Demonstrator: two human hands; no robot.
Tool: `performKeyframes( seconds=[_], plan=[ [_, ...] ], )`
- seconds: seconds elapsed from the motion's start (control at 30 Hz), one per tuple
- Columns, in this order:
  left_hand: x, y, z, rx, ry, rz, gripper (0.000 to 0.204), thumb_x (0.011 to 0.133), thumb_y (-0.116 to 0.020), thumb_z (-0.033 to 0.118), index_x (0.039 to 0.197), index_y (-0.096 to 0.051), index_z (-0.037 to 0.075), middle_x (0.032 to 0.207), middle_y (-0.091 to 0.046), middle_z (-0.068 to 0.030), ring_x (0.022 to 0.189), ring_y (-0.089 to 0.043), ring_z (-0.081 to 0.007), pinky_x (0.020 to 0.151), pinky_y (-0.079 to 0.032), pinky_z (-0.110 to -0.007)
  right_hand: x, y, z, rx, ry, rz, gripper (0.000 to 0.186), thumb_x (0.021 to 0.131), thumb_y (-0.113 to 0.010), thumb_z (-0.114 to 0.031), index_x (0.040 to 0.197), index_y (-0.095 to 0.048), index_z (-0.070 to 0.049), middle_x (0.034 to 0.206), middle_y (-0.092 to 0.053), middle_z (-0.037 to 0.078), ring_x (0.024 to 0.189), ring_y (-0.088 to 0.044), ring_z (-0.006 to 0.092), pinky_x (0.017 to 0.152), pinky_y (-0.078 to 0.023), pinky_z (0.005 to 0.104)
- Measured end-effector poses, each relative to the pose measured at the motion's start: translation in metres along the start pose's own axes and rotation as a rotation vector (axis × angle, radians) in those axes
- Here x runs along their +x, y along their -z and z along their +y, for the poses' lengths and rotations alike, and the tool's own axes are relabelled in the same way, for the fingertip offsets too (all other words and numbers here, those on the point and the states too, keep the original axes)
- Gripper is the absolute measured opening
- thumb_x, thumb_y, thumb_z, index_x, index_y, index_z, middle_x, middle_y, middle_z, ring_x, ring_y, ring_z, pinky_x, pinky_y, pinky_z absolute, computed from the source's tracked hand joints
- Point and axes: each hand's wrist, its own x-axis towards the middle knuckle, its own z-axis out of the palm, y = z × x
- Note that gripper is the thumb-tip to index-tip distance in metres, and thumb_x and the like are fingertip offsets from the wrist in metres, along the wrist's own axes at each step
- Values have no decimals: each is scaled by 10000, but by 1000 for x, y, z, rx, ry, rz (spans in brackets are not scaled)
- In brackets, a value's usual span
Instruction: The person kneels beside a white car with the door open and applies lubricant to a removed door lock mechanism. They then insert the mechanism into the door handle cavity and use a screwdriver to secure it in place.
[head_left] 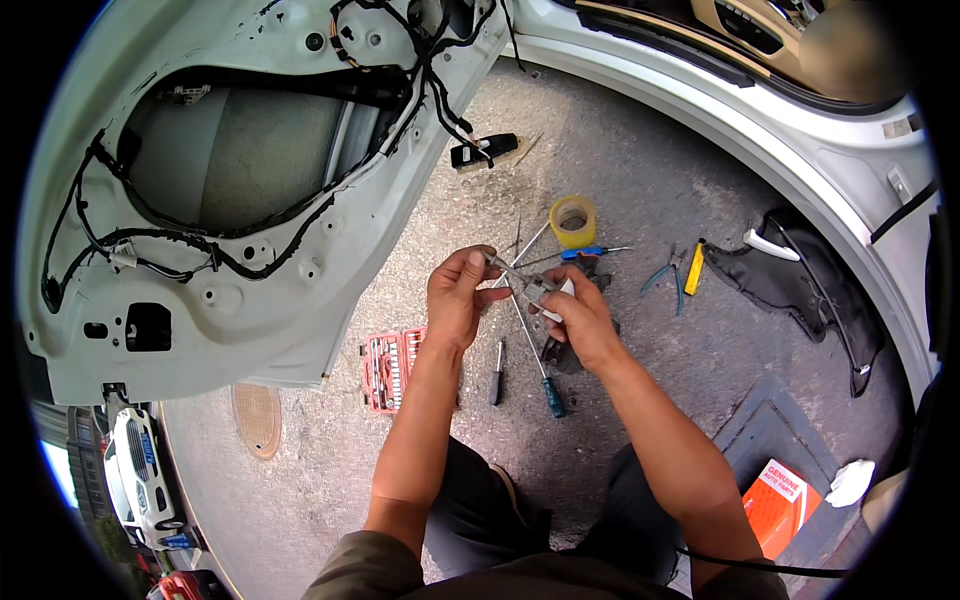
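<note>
Both your hands gripped one small grey-and-white part (pixel 537 289) near the centre of the frame.
Your left hand (pixel 456 302) had thumb and fingers closed about its thin end, at the part's upper left; their exact contact was too small to make out. Your right hand (pixel 588 318) held its blockier, paler body, thumb toward the lower side and fingers bent over the upper right, so the part slanted between both sets of fingertips. A yellow tape roll (pixel 574 241) lay above it in the frame, a teal-handled screwdriver (pixel 553 397) below.
</note>
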Motion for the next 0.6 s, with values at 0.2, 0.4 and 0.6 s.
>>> performKeyframes(
  seconds=[0.2, 0.4, 0.6],
  plan=[
    [-1, 8, 3, 49, -115, 28, 214, 984, -638, 217, 1040, -674, 13, 860, -618, -37, 768, -596, -116, 637, -642, -335, 0, -10, 11, -65, 53, -6, 326, 839, -667, -133, 1117, -551, -8, 836, -575, 16, 747, -525, 96, 646, -416, 265],
    [-6, 5, 8, 54, -65, 45, 232, 997, -616, 230, 1080, -663, 18, 851, -610, -32, 715, -559, -103, 665, -636, -348, 4, -13, 24, -306, 318, 51, 327, 874, -642, -91, 1165, -522, -2, 824, -589, 22, 637, -520, 78, 535, -416, 244],
    [-12, -12, 6, -75, 95, 112, 262, 997, -621, 277, 1107, -671, 45, 873, -631, -10, 767, -594, -107, 714, -615, -324, -2, -10, 11, -387, 160, 109, 375, 833, -689, -161, 1139, -580, 24, 835, -648, 92, 719, -619, 153, 637, -489, 310]
  ],
)
